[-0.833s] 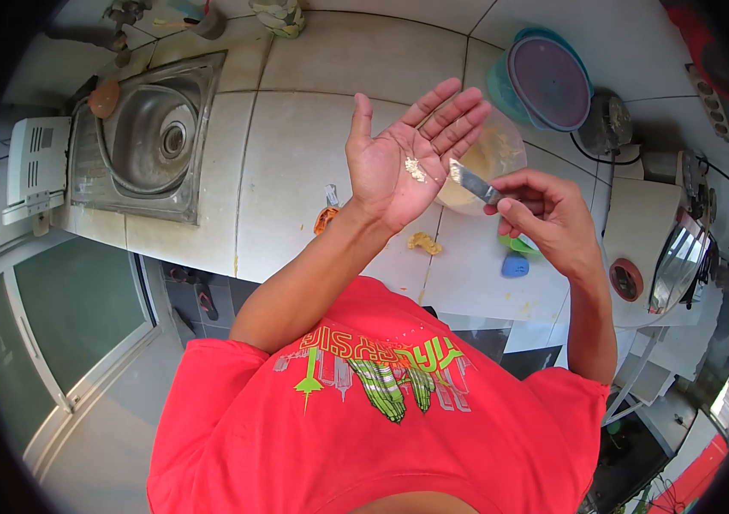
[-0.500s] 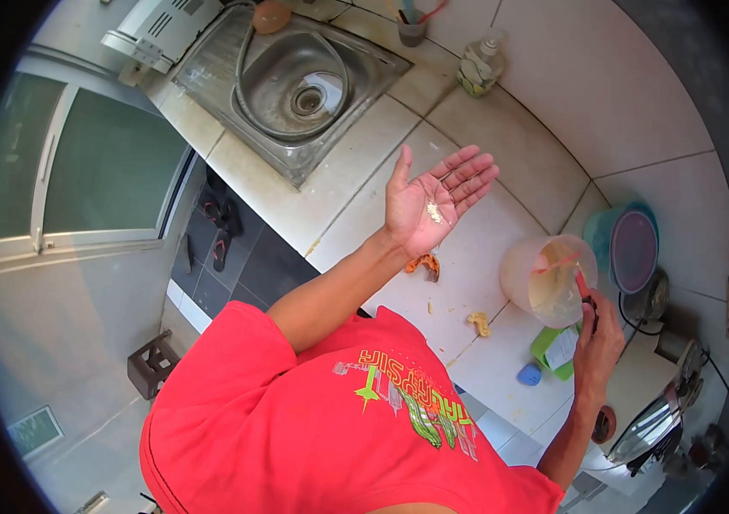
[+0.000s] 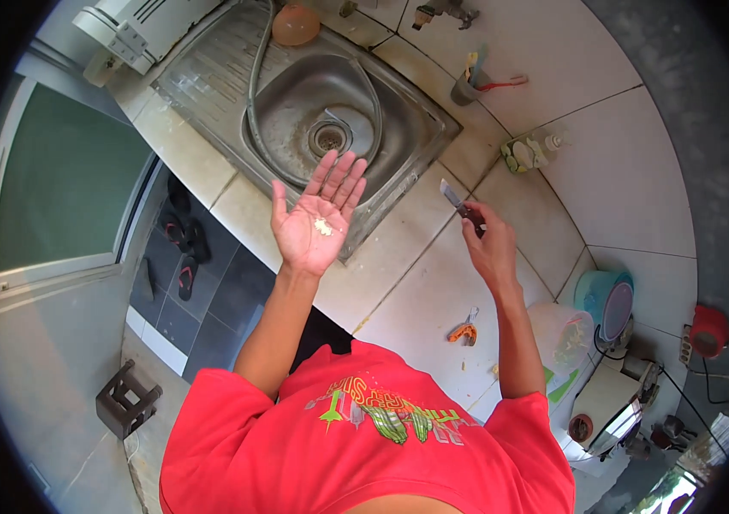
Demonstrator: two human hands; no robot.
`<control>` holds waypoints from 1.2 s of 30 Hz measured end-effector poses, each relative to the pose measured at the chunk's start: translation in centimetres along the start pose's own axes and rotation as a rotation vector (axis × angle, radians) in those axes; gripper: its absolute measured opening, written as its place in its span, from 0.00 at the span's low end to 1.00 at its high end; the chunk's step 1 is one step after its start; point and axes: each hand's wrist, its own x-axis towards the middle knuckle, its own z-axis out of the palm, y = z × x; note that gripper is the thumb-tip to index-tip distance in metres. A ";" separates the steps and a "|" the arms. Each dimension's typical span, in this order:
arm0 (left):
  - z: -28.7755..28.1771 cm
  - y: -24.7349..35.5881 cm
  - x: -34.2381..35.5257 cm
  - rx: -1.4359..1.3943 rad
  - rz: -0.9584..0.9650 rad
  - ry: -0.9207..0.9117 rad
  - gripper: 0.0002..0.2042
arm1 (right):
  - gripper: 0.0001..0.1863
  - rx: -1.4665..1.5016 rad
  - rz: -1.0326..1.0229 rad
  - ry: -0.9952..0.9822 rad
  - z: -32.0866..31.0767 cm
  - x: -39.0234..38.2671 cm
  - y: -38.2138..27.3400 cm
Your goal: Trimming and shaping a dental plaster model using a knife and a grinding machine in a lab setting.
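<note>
My left hand point(image 3: 317, 231) is held palm up near the front edge of the sink point(image 3: 422, 137), fingers stretched out. A few small pale-yellow crumbs point(image 3: 323, 226) lie on the palm. In my right hand point(image 3: 493, 244), closed around its dark handle, is a small knife point(image 3: 452, 194). Its short blade points up and left toward the sink, above the tiled counter point(image 3: 407, 291). An orange-handled tool point(image 3: 463, 332) of unclear kind lies on the tiles, left of my right forearm.
A grey hose point(image 3: 253, 103) loops into the sink, near an orange bowl point(image 3: 296, 26). Along the wall stand a cup with toothbrushes point(image 3: 467, 88) and a soap bottle point(image 3: 523, 155). Farther right are a translucent tub point(image 3: 563, 334), a teal container point(image 3: 595, 291) and a rice cooker point(image 3: 608, 407).
Both hands have moved left toward the sink. My right hand has left the translucent tub, bringing the knife over the counter. My left palm stays upturned with the crumbs. The view has shifted too.
</note>
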 end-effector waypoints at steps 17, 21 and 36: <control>-2.1 13.8 0.7 -0.009 0.077 0.061 0.36 | 0.15 -0.546 0.140 0.247 1.1 30.8 5.0; -2.6 13.2 1.0 -0.028 0.035 0.108 0.36 | 0.12 -0.549 0.021 0.624 1.1 28.4 2.8; -2.4 14.3 1.7 -0.043 0.089 0.097 0.35 | 0.15 -0.388 0.052 -0.238 25.3 21.4 2.5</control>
